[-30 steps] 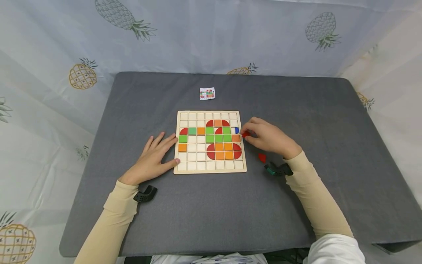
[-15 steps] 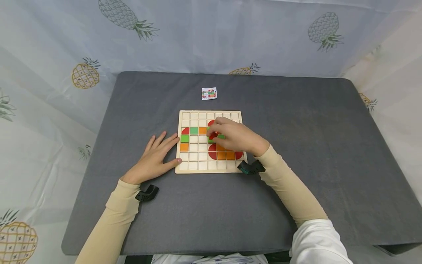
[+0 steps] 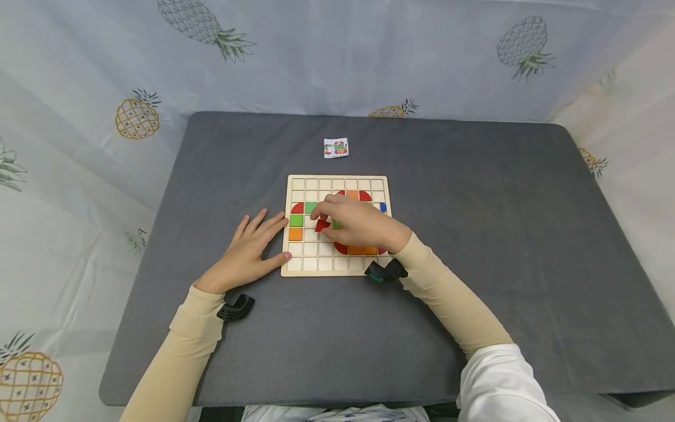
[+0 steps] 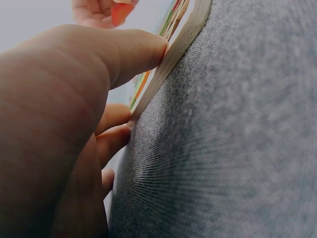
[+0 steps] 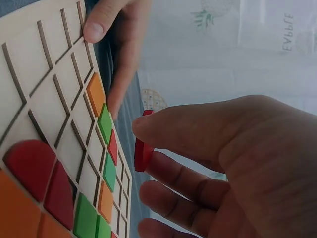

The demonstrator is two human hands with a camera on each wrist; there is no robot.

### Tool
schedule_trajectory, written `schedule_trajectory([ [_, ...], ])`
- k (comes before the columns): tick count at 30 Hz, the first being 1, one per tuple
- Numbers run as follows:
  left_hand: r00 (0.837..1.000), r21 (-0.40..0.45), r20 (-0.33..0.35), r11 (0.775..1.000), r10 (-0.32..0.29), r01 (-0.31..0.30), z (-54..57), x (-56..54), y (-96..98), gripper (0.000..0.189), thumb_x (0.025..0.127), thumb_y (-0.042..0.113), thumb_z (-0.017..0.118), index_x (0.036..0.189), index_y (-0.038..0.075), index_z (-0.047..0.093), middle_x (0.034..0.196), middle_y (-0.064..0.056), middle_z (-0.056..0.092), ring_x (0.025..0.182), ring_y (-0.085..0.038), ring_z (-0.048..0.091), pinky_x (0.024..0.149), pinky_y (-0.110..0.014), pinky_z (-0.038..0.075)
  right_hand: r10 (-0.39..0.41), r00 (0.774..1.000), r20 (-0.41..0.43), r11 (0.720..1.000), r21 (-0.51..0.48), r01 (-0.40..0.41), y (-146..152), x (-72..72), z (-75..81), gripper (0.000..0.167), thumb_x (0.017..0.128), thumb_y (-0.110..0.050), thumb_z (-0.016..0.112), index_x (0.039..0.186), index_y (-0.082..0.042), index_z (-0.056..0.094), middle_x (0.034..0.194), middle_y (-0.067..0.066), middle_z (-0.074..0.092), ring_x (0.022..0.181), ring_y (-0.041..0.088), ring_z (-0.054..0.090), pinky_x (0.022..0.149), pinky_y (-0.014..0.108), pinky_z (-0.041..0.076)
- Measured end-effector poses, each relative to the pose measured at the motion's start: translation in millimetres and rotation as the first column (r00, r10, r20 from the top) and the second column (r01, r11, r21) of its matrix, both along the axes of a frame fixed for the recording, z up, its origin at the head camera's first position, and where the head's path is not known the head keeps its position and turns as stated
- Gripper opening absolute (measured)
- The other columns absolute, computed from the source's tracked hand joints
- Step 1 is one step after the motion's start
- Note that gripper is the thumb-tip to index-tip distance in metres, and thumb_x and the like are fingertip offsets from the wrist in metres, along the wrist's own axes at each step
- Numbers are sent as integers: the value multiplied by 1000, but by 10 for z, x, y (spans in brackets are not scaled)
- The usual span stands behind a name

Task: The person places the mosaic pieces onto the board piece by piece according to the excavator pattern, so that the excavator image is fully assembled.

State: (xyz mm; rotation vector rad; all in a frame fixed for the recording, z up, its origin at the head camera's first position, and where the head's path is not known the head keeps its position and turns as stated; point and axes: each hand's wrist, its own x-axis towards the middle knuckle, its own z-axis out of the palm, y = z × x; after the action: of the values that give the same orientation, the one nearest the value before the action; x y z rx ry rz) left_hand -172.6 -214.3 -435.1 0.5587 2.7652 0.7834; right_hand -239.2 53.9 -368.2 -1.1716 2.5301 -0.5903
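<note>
Over the left-middle of a wooden grid board (image 3: 310, 264), my right hand (image 3: 364, 221) pinches a red tile (image 3: 322, 225) between thumb and fingers. In the right wrist view, that tile (image 5: 142, 144) is held on edge, apart from the board. My left hand (image 3: 239, 256) lies with spread, straight fingers, its thumb and fingertips touching the board's left edge. Set in the grid are a red rounded tile (image 3: 297, 208), green tiles (image 3: 296, 220), orange tiles (image 3: 296, 234) and a blue-marked tile (image 3: 383, 207). My right hand hides part of the coloured pattern.
A small printed card (image 3: 336, 148) with a coloured pattern lies behind the board. Grey cloth (image 3: 474, 193) covers the table. A patterned curtain (image 3: 327, 53) hangs beyond its far edge.
My right hand has carried the red tile leftward from beside the board's right edge to above its left-middle cells. My left hand has stayed at the board's edge.
</note>
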Motion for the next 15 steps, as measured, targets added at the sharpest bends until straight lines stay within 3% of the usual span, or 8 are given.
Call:
schedule_trajectory([
  [5,1000,-3,-5,1000,4,-4,-17,-3,-1,79,96,46,66,161,17,30,170,-5,24,160,-35,5,126,-58,-5,10,1000,17,1000,14,-10,-77,41,-72,32,96,-20,69,127,-12,66,112,0,64,94,15,57,81,27,54],
  [15,1000,-3,-1,1000,5,-5,-6,-1,5,79,96,46,66,161,18,31,170,-4,24,160,-33,5,127,-56,-6,70,997,14,997,12,-70,-182,121,-234,36,96,-20,68,131,-14,62,107,-3,64,94,14,54,80,28,50],
])
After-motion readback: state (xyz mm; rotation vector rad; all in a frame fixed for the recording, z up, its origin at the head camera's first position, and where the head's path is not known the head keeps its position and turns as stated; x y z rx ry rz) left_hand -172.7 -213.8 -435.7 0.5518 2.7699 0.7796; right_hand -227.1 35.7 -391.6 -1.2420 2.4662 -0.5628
